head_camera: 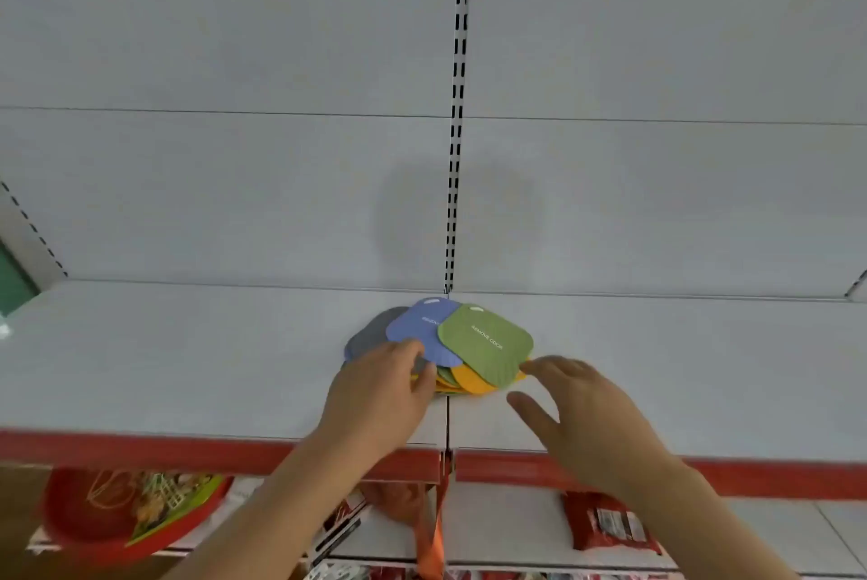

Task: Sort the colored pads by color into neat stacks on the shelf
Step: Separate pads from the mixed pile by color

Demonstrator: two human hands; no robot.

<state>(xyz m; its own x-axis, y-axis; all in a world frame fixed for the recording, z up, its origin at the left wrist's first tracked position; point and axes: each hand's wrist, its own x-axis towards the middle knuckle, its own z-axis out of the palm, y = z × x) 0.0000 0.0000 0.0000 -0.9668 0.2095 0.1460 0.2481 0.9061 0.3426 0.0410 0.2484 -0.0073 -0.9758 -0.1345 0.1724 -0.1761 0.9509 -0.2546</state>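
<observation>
A mixed pile of coloured pads lies on the white shelf (187, 359), near the back at the centre seam. A green pad (485, 342) is on top, a blue pad (420, 328) lies left of it, a grey pad (373, 331) further left, and orange pads (471, 380) stick out underneath. My left hand (380, 396) rests at the pile's front left edge, fingers curled against the pads there. My right hand (581, 410) hovers just right of the pile with fingers spread, fingertips near the green pad's corner.
The shelf has a red front strip (187, 448) and a slotted upright (457, 110) in the white back panel. Below are a red bowl of packets (126, 514), a red snack packet (605, 523) and an orange strap (436, 532).
</observation>
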